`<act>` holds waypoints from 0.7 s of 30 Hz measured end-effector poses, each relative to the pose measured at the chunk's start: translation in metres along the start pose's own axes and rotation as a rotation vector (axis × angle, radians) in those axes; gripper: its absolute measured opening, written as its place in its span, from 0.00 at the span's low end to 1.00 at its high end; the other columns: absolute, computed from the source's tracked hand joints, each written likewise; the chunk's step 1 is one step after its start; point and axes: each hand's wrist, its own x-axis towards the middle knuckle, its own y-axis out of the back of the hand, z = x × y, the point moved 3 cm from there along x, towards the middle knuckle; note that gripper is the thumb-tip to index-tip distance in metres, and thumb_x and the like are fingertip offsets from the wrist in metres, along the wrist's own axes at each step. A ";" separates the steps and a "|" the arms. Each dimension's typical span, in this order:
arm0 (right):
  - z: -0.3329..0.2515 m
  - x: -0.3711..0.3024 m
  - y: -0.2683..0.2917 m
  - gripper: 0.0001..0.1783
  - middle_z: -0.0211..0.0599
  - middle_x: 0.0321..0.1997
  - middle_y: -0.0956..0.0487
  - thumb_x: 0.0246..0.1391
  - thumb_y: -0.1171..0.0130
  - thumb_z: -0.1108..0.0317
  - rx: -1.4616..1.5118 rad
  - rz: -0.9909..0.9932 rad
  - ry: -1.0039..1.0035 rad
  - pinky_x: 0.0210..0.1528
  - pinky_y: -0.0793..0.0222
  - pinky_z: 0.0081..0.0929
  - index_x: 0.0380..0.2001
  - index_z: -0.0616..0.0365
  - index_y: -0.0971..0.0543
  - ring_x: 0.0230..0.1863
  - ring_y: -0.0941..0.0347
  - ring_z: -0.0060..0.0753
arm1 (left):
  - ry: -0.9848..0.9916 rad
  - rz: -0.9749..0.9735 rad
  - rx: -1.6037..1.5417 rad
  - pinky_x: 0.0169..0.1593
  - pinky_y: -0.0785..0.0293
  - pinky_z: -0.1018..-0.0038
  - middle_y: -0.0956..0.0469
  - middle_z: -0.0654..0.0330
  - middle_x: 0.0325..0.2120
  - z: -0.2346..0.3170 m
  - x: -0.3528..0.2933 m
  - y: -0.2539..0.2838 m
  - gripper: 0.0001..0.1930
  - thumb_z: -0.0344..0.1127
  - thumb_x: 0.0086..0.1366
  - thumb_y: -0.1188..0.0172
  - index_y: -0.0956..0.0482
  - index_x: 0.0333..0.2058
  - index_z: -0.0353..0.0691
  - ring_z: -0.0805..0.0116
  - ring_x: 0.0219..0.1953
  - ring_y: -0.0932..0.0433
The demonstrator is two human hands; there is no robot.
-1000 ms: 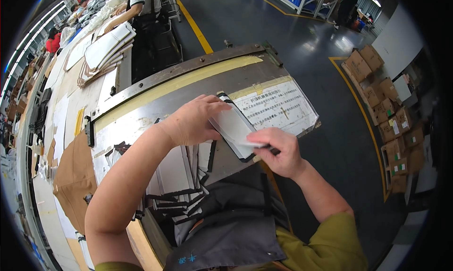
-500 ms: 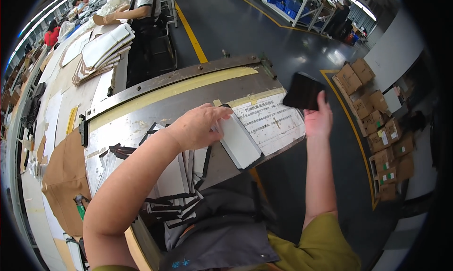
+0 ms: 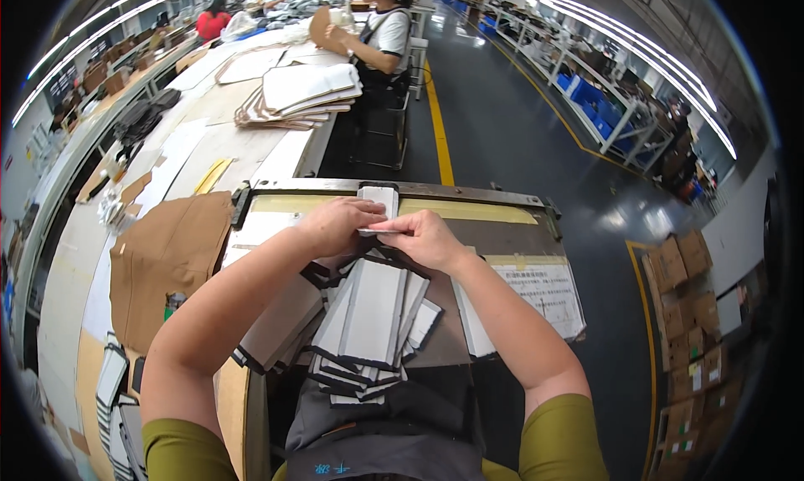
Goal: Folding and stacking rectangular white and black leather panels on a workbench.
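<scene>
A light grey panel with dark edges (image 3: 378, 198) lies across the metal bending bench (image 3: 544, 235), under my hands. My left hand (image 3: 333, 226) rests over it with fingers stretched out flat. Close against it, my right hand (image 3: 425, 239) pinches the panel's near edge between thumb and fingers. That edge stands out as a thin pale strip; the middle of the panel is hidden by my fingers. Just below my hands, a loose pile of similar panels (image 3: 373, 309) overlaps the bench's front edge. Another panel (image 3: 474, 320) lies partly behind my right forearm.
A printed sheet (image 3: 536, 295) covers the bench's right end. Brown material (image 3: 172, 263) lies left, on the long worktable (image 3: 180, 164), with stacked white pieces (image 3: 306, 89) farther back. A co-worker (image 3: 388, 41) holds a brown piece there. Cartons (image 3: 691, 309) stand at right.
My right hand has come in from the right, where it held a black flat piece, and now meets my left hand at the bench's middle. The view has turned and lifted.
</scene>
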 end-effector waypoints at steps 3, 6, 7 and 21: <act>-0.014 0.000 0.006 0.16 0.39 0.46 0.15 0.52 0.32 0.72 -0.270 -0.094 -0.040 0.50 0.27 0.24 0.45 0.61 0.16 0.45 0.20 0.27 | 0.108 0.013 -0.073 0.60 0.28 0.65 0.23 0.54 0.56 0.003 -0.007 0.009 0.25 0.25 0.50 0.34 0.17 0.50 0.47 0.54 0.59 0.25; -0.030 0.010 0.006 0.24 0.46 0.55 0.21 0.45 0.27 0.69 -0.623 -0.128 0.033 0.57 0.29 0.33 0.48 0.62 0.20 0.54 0.23 0.45 | 0.149 -0.025 -0.220 0.60 0.27 0.65 0.21 0.53 0.53 -0.009 -0.008 0.004 0.27 0.27 0.49 0.31 0.18 0.52 0.49 0.55 0.57 0.24; -0.018 0.012 0.006 0.27 0.46 0.57 0.23 0.45 0.27 0.68 -0.690 -0.062 0.175 0.60 0.31 0.37 0.50 0.61 0.21 0.56 0.25 0.47 | 0.128 -0.009 -0.201 0.59 0.27 0.65 0.20 0.53 0.52 -0.008 -0.005 0.005 0.27 0.28 0.48 0.30 0.17 0.51 0.48 0.54 0.55 0.23; -0.001 0.009 -0.005 0.20 0.40 0.52 0.18 0.47 0.38 0.77 -0.927 0.129 0.361 0.65 0.38 0.43 0.45 0.50 0.15 0.55 0.24 0.41 | 0.134 0.185 -0.125 0.59 0.26 0.64 0.21 0.50 0.53 -0.011 -0.021 0.005 0.22 0.21 0.53 0.35 0.15 0.47 0.45 0.51 0.54 0.23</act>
